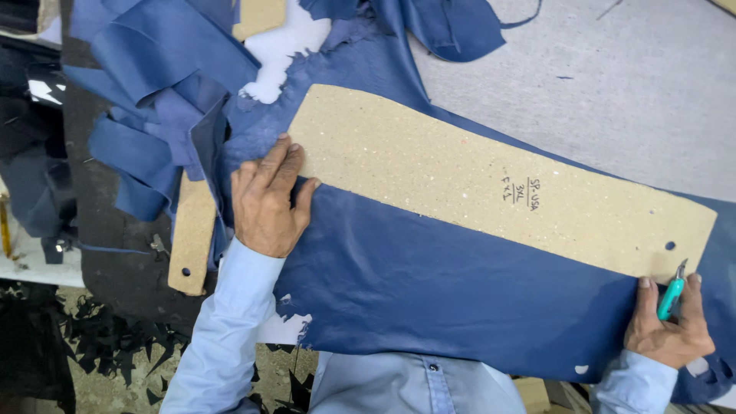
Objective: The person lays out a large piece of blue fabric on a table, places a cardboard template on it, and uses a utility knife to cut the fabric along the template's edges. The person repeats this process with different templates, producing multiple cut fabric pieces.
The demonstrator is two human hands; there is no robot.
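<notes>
Right hand (669, 328) grips knife (672, 294), blade up | left hand (266, 201) presses template (491, 184)

free: grey table (613, 92) upper right | blocked: blue scrap pile (153, 100) upper left

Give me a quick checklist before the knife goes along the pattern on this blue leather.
1. Left hand pressing the tan pattern board flat at its narrow end: ok.
2. Right hand gripping the teal-handled knife: ok.
3. Blade tip against the board's lower edge near the wide end: ok, it sits right at the corner.
4. Blue leather lying flat below the board's lower edge: ok, no folds show there.
5. Left fingers clear of the cutting edge: ok, they rest at the far end from the knife.
6. Board fully on the leather along its upper edge: cannot tell at the wide end.
</notes>
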